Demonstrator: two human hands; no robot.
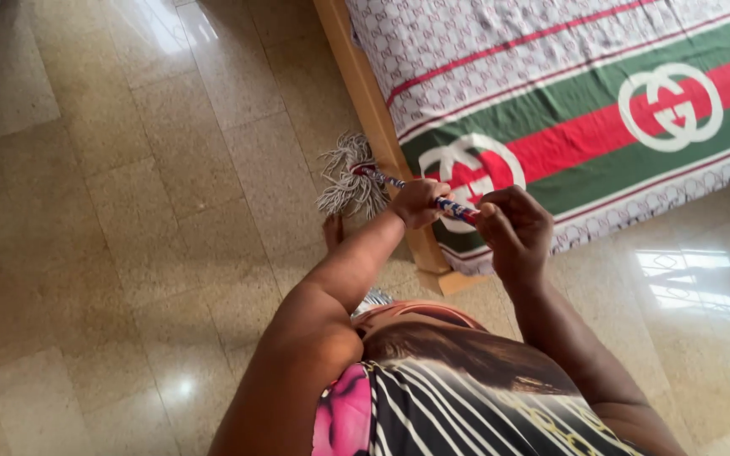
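Two hands are closed on one mop handle (433,198), and that is your whole grip. Your left hand (416,203) wraps the shaft nearer the mop head (348,177); your right hand (513,228) wraps it farther back, toward your body, with a short stretch of patterned shaft showing between the two fists. Both fists are fully shut around the handle (no finger is seen lifted off it).

The mop runs forward and to the left of your grip. Its head of grey-white cords lies ahead of the left hand, down at the floor (128,211) and just beside the wooden bed frame (373,110). Whether the cords touch the frame cannot be told from this view. The bedspread (601,127), red, green and white, lies beyond and to the right of the right hand.

Handling, as a judgement:
- The handle looks thin, stiff and light. It should carry force along its length without bending.
- Its wrapped surface appears smooth; on so thin a shaft, a full closed wrap suits it better than a fingertip hold.
- The head is soft and limp. The cords will drag, spread and catch on the frame edge.
- With both hands set close together, leverage over the far end looks small. A wider spacing along the shaft would give firmer control.

The floor is glossy stone tile and may be slippery underfoot; one bare foot (332,230) shows just behind the head.
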